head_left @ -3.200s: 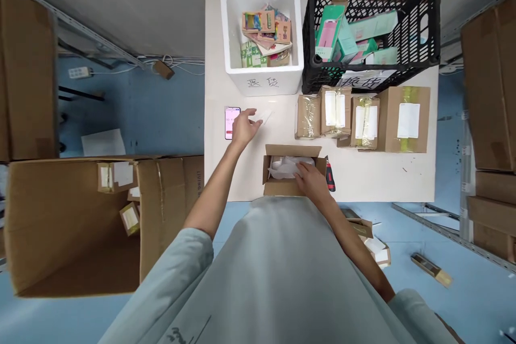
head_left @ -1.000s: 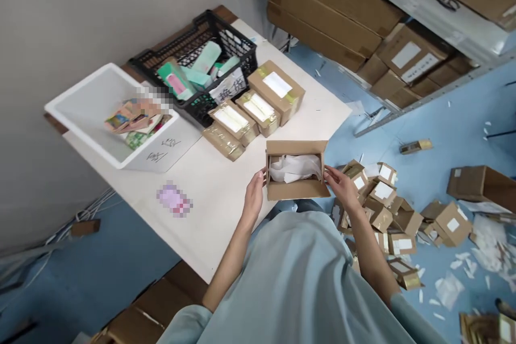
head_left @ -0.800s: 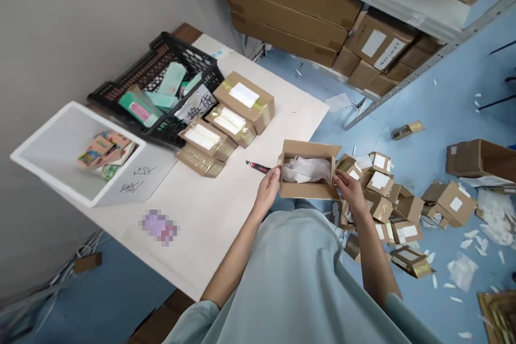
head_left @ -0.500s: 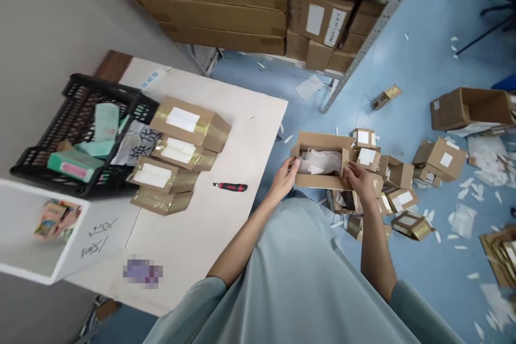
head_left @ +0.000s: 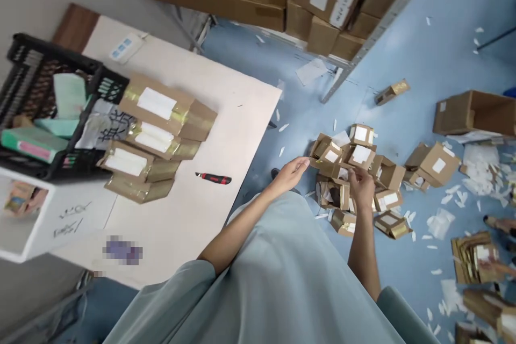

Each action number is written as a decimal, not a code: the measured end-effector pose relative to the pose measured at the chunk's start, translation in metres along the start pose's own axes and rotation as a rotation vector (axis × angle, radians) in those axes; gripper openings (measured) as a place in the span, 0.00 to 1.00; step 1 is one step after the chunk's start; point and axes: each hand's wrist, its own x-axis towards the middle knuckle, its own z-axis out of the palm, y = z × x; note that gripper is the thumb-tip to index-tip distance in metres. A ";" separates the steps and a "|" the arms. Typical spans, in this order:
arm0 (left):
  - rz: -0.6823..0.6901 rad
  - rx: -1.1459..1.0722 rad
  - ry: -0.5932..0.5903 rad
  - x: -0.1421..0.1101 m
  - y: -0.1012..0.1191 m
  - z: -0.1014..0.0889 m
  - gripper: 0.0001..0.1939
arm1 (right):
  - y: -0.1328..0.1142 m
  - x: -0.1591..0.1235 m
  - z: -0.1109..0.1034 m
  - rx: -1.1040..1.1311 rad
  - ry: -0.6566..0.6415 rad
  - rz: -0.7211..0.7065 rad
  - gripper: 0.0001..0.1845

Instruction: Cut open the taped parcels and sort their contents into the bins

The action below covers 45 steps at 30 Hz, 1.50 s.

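Note:
My left hand [head_left: 294, 173] hovers over the floor, its fingers stretched out and holding nothing. Opposite it, my right hand [head_left: 362, 187] has loosely bent fingers, with no box in its grasp. Below and between both hands lies a heap of small opened cardboard boxes [head_left: 362, 155], several with white labels and gold tape. White paper shows inside one carton [head_left: 342, 173] close to my right fingertips; the hand partly covers it. To the left, a red and black utility knife [head_left: 213, 178] rests on the white table [head_left: 226, 118].
Several taped cardboard boxes [head_left: 157, 102] sit on the table beside a black crate [head_left: 76, 54] and a white bin [head_left: 80, 220]. A metal rack [head_left: 373, 37] with cartons stands ahead. A larger open box [head_left: 453, 113] and paper scraps lie on the blue floor at right.
The open cardboard box with white paper, held between both hands before, has left them and is down at the heap. My view has shifted, so the table appears further left.

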 end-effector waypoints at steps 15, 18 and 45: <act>-0.267 -0.554 1.115 -0.208 -0.138 -0.131 0.28 | -0.275 -0.048 0.270 -0.070 -1.124 -0.969 0.24; -0.262 -0.627 1.271 -0.253 -0.163 -0.140 0.28 | -0.318 -0.105 0.319 -0.064 -1.269 -1.023 0.21; -0.145 -0.516 1.205 -0.407 -0.318 -0.254 0.48 | -0.276 -0.365 0.415 -0.037 -1.315 -0.785 0.23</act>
